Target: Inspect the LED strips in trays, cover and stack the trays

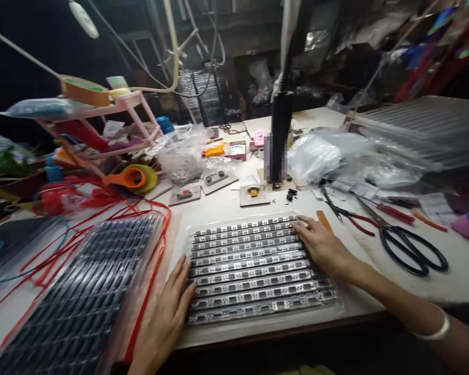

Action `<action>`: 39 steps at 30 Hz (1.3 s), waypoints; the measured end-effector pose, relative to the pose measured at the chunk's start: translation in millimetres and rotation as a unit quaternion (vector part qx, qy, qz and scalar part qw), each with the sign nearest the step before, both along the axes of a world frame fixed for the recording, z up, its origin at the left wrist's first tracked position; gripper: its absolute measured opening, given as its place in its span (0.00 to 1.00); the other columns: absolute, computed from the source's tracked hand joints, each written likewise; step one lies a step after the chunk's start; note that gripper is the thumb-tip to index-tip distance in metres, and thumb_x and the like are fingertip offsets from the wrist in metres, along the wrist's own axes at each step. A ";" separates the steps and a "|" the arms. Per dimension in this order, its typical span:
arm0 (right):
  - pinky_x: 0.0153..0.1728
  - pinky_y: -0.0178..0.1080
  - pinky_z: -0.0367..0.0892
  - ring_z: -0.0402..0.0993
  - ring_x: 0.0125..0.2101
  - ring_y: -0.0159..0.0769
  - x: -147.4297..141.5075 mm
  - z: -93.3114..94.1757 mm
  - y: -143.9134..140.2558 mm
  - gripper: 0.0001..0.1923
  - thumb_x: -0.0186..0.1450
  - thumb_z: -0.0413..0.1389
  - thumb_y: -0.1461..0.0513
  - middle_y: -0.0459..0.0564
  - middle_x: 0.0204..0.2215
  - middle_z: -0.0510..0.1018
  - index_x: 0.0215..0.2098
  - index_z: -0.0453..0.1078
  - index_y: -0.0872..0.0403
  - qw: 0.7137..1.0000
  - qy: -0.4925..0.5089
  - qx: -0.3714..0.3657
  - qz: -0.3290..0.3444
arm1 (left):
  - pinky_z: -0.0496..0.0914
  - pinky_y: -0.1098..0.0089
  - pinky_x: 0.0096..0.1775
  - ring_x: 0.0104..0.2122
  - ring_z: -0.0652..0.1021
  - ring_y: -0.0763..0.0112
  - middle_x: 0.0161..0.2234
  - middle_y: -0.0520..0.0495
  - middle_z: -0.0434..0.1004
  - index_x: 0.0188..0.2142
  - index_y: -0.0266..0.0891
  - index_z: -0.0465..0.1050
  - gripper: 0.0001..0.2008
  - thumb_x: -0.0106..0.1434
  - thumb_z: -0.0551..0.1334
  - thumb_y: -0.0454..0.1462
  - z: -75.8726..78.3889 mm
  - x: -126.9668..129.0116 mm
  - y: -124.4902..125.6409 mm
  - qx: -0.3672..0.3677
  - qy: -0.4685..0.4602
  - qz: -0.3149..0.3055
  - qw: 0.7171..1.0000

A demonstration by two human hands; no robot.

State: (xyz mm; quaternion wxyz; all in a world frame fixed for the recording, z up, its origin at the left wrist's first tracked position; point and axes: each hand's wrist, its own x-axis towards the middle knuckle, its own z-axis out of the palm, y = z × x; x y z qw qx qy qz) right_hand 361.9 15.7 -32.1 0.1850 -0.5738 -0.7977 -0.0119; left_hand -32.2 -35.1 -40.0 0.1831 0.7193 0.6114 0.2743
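Two hands lie flat on one clear tray [258, 271] of small parts, which sits at the near edge of the worktable [433, 271], right in front of the person. The tray's rows look filled from end to end, so the loading seems done, and what remains, by the look of it, is to square the tray up or move it; no lid or cover shows on it yet.

The left hand [166, 317] rests with fingers straight and together against the tray's left edge, palm down on the table, gripping nothing. The right hand [322, 245] lies across the tray's upper right corner, fingers spread loosely over the top rows, pressing or steadying, not pinching. Neither hand closes around anything.

A second tray stack [78, 297] in a clear wrap lies just left of the left hand, with red cord [148, 276] looped between them. Black scissors [410, 247] and red-handled pliers [359, 221] lie to the right, apart from the right hand.
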 end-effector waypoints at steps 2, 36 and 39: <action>0.44 0.52 0.70 0.71 0.47 0.49 -8.8 -3.9 -0.6 0.29 0.61 0.42 0.72 0.61 0.58 0.65 0.59 0.63 0.58 0.998 -0.068 0.011 0.006 | 0.53 0.51 0.61 0.63 0.58 0.62 0.66 0.48 0.52 0.64 0.50 0.50 0.27 0.67 0.51 0.44 -10.1 -1.5 2.3 0.031 0.043 -0.010 0.999; 0.61 0.52 0.53 0.44 0.65 0.44 57.7 9.3 -120.9 0.43 0.60 0.48 0.68 0.57 0.67 0.44 0.69 0.34 0.55 0.981 -0.077 -0.066 0.168 | 0.56 0.51 0.60 0.62 0.61 0.58 0.63 0.48 0.59 0.62 0.57 0.53 0.28 0.63 0.53 0.38 -17.9 -36.3 -70.7 0.092 0.137 -0.104 0.981; 0.61 0.53 0.51 0.43 0.65 0.47 56.0 1.4 -119.9 0.41 0.62 0.51 0.62 0.60 0.67 0.43 0.69 0.37 0.57 0.978 -0.086 -0.047 0.182 | 0.55 0.53 0.61 0.62 0.61 0.61 0.63 0.51 0.60 0.62 0.59 0.54 0.27 0.65 0.52 0.36 -20.5 -34.7 -69.7 0.112 0.134 -0.102 0.979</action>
